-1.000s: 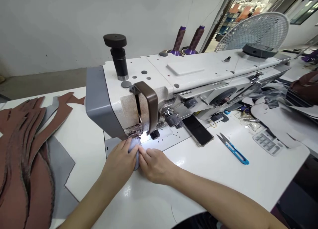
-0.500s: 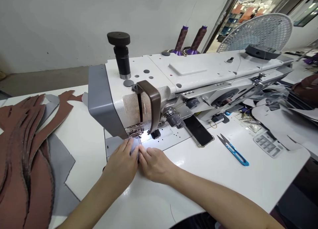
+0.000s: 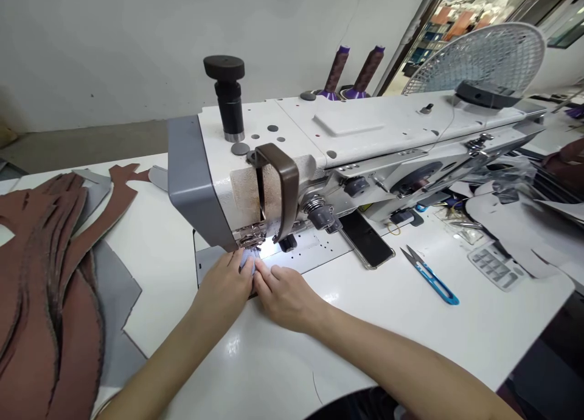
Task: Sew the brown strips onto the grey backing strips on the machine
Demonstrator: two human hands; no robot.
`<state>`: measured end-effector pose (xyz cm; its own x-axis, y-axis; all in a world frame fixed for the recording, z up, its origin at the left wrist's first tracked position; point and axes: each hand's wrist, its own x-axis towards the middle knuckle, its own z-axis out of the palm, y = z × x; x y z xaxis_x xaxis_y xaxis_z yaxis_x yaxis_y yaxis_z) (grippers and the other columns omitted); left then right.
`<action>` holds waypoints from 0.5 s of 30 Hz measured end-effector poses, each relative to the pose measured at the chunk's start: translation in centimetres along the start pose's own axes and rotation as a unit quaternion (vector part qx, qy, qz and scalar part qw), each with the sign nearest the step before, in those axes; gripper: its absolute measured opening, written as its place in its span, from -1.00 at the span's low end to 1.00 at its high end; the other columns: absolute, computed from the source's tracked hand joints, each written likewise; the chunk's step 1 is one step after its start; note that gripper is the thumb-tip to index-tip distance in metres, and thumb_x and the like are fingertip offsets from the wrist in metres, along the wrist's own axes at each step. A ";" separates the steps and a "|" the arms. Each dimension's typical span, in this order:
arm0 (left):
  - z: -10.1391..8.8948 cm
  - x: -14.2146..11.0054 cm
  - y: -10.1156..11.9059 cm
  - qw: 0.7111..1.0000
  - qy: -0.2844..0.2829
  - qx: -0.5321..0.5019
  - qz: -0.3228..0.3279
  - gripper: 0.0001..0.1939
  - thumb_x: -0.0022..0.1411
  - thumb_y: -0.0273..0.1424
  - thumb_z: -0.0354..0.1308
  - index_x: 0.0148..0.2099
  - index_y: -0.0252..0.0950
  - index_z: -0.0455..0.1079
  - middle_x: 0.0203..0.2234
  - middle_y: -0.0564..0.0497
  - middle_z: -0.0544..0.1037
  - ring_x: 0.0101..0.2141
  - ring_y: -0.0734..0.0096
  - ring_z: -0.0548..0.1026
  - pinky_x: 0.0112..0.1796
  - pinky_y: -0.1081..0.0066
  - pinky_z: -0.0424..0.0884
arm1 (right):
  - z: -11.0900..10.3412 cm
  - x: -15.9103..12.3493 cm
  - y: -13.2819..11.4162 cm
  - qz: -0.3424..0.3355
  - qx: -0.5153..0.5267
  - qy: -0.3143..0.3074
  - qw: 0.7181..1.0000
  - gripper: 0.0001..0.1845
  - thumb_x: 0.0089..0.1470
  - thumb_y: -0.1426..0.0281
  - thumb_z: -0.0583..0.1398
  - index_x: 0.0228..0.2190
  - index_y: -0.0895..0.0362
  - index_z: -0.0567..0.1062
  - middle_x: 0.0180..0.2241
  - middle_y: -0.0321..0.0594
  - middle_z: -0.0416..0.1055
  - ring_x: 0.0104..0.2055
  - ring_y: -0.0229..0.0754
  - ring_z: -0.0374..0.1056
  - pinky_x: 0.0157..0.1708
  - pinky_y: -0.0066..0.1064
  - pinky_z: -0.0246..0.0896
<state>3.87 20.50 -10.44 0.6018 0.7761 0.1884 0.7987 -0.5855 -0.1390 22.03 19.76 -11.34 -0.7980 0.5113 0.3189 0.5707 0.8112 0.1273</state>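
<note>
Both hands press a small grey strip flat on the sewing machine bed, right under the lit presser foot. The left hand lies on the strip's left side, fingers stretched forward; the right hand pinches its right edge with fingertips, touching the left. Brown cut pieces lie stacked at far left. Blue snips and a phone rest on the table to the right.

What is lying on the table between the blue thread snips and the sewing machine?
A dark phone lies flat between the blue thread snips and the sewing machine, seen in the head view.
</note>
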 end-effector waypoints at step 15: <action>-1.2 2.1 -1.8 0.995 -0.072 -0.047 -0.050 -0.70 0.29 -0.52 -0.11 -0.22 -0.37 0.48 -0.46 -0.17 0.55 -0.39 0.16 0.50 -0.36 0.27 0.35 | 0.0 -0.1 0.4 0.018 0.047 -0.071 0.996 -0.56 0.09 0.56 -0.01 0.00 0.47 0.35 0.14 0.36 0.22 -0.39 -0.07 0.21 -0.49 -0.26 0.17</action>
<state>3.70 22.87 -8.64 0.5188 0.8532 0.0538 0.8549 -0.5176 -0.0342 22.32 20.01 -11.36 -0.8005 0.5701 0.1848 0.5839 0.8114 0.0268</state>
